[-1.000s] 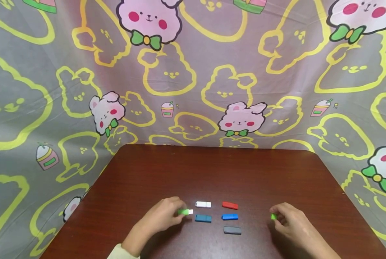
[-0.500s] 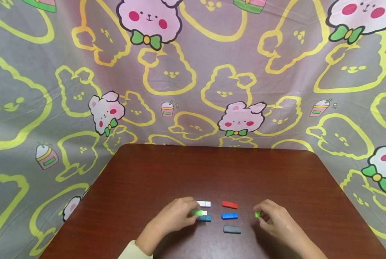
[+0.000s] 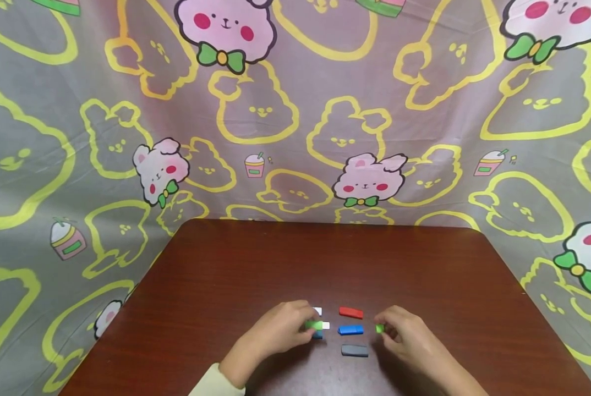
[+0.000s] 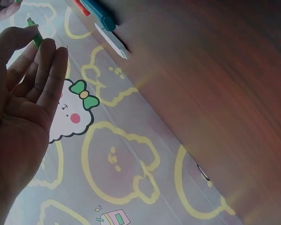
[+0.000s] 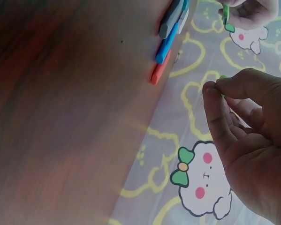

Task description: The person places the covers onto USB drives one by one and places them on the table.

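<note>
A green USB flash drive is pinched between the thumb and fingers of my left hand, its bare pale plug pointing right. Opposite it, my right hand pinches a small green cap, mostly covered by the fingertips in the right wrist view. A gap separates drive and cap. Beneath the left hand lie a white USB drive and a teal USB drive, both partly hidden. Between the hands, a red USB drive, a blue one and a grey one form a column.
The drives lie on a dark reddish-brown table. Behind and beside it hangs a grey cloth printed with cartoon bears and rabbits. The table's far edge meets the cloth.
My left hand has moved right with the green USB drive, now over the white and teal drives. My right hand has come left with the cap. The gap between them has narrowed.
</note>
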The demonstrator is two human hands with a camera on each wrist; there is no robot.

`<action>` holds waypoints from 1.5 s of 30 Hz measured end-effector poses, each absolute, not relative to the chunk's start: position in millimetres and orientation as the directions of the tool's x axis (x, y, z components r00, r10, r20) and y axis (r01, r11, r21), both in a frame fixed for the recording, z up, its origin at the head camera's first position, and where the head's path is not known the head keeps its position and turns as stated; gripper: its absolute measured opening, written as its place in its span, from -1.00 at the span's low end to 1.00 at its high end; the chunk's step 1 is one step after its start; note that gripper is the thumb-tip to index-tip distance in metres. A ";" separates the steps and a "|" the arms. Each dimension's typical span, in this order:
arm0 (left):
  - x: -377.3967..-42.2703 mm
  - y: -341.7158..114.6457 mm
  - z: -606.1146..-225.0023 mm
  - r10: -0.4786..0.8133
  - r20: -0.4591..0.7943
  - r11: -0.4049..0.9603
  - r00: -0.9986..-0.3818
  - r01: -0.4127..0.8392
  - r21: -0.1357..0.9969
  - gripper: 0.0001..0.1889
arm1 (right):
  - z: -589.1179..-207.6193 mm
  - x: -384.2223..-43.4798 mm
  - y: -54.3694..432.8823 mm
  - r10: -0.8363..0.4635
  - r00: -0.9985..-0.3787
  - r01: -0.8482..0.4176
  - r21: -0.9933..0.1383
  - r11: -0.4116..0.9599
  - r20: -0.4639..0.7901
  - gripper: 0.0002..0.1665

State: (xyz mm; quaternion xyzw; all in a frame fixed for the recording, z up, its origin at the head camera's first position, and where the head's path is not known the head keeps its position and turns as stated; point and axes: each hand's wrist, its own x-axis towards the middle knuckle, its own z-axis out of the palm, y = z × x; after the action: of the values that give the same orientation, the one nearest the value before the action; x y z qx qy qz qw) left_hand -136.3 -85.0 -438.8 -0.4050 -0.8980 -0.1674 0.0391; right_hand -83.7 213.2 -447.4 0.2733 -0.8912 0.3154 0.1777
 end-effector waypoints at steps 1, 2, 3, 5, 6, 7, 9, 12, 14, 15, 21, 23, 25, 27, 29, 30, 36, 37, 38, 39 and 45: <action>-136.2 -84.4 -439.0 0.716 0.209 0.615 -0.666 0.743 0.264 -0.85 | -447.0 -83.4 212.1 -0.373 -0.793 -0.593 -0.470 0.653 0.482 -0.65; -136.2 -83.8 -439.2 0.719 0.216 0.612 -0.661 0.749 0.255 -0.85 | -446.6 -83.2 211.3 -0.371 -0.797 -0.589 -0.474 0.655 0.477 -0.65; -136.1 -83.2 -439.4 0.720 0.220 0.610 -0.658 0.751 0.251 -0.85 | -446.2 -83.1 210.5 -0.371 -0.800 -0.585 -0.476 0.657 0.472 -0.66; -136.0 -81.9 -439.5 0.725 0.230 0.605 -0.649 0.760 0.238 -0.85 | -446.2 -82.7 209.2 -0.370 -0.803 -0.581 -0.477 0.660 0.466 -0.65; -135.9 -81.1 -439.6 0.729 0.233 0.602 -0.644 0.765 0.231 -0.85 | -446.0 -82.6 208.6 -0.369 -0.806 -0.577 -0.478 0.662 0.463 -0.65; -135.9 -80.3 -439.6 0.731 0.235 0.599 -0.640 0.768 0.227 -0.86 | -446.1 -82.5 207.9 -0.369 -0.806 -0.577 -0.475 0.664 0.463 -0.65; -136.3 -78.8 -440.2 0.739 0.242 0.592 -0.629 0.777 0.212 -0.87 | -445.9 -82.8 207.2 -0.375 -0.814 -0.569 -0.480 0.667 0.443 -0.66; -136.6 -75.9 -439.8 0.746 0.247 0.587 -0.618 0.786 0.194 -0.87 | -446.3 -83.3 205.3 -0.383 -0.811 -0.575 -0.486 0.658 0.442 -0.66; -136.6 -73.6 -438.8 0.750 0.246 0.585 -0.614 0.790 0.185 -0.87 | -446.5 -83.8 202.9 -0.389 -0.803 -0.588 -0.488 0.646 0.452 -0.64; -136.3 -72.2 -438.2 0.751 0.243 0.586 -0.614 0.789 0.185 -0.87 | -446.9 -84.3 201.3 -0.394 -0.791 -0.603 -0.481 0.637 0.469 -0.63; -135.5 -63.9 -436.0 0.761 0.252 0.568 -0.598 0.801 0.189 -0.86 | -445.3 -87.3 191.4 -0.414 -0.740 -0.658 -0.444 0.608 0.529 -0.60; -135.3 -61.9 -435.8 0.766 0.268 0.556 -0.585 0.811 0.182 -0.86 | -443.9 -87.5 188.6 -0.417 -0.745 -0.654 -0.451 0.607 0.520 -0.60; -135.3 -60.4 -435.5 0.769 0.280 0.547 -0.575 0.818 0.178 -0.85 | -442.2 -87.4 186.1 -0.421 -0.761 -0.641 -0.470 0.607 0.494 -0.62; -135.4 -59.2 -435.4 0.770 0.290 0.541 -0.568 0.823 0.175 -0.84 | -440.8 -87.2 184.0 -0.422 -0.777 -0.624 -0.484 0.614 0.466 -0.63; -135.5 -58.2 -435.4 0.771 0.295 0.538 -0.565 0.825 0.173 -0.84 | -439.7 -86.8 182.8 -0.422 -0.794 -0.605 -0.501 0.619 0.438 -0.64; -135.6 -57.8 -435.4 0.770 0.296 0.537 -0.564 0.825 0.174 -0.84 | -439.3 -86.9 182.5 -0.421 -0.799 -0.598 -0.505 0.622 0.429 -0.65; -135.5 -54.9 -434.8 0.773 0.313 0.529 -0.552 0.833 0.164 -0.84 | -441.0 -87.7 181.2 -0.423 -0.787 -0.612 -0.490 0.621 0.448 -0.64; -135.5 -54.4 -434.6 0.773 0.314 0.528 -0.552 0.833 0.163 -0.84 | -441.5 -87.9 180.9 -0.424 -0.782 -0.618 -0.484 0.619 0.457 -0.64; -135.3 -53.9 -434.4 0.773 0.315 0.528 -0.551 0.833 0.163 -0.84 | -441.9 -87.9 180.6 -0.424 -0.778 -0.623 -0.480 0.618 0.464 -0.63; -135.2 -53.5 -434.3 0.772 0.314 0.529 -0.552 0.833 0.164 -0.84 | -442.0 -88.0 180.4 -0.424 -0.776 -0.625 -0.479 0.617 0.467 -0.63; -134.6 -51.7 -435.1 0.771 0.306 0.533 -0.558 0.829 0.168 -0.84 | -441.9 -87.4 179.2 -0.423 -0.791 -0.609 -0.507 0.609 0.442 -0.61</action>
State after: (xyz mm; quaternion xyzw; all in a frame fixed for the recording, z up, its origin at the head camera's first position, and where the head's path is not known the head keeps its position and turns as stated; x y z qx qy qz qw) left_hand -134.6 -51.7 -435.1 -0.4598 -0.8702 -0.1480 0.0975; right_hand -87.4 179.2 -441.9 0.2915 -0.8860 0.3324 0.1400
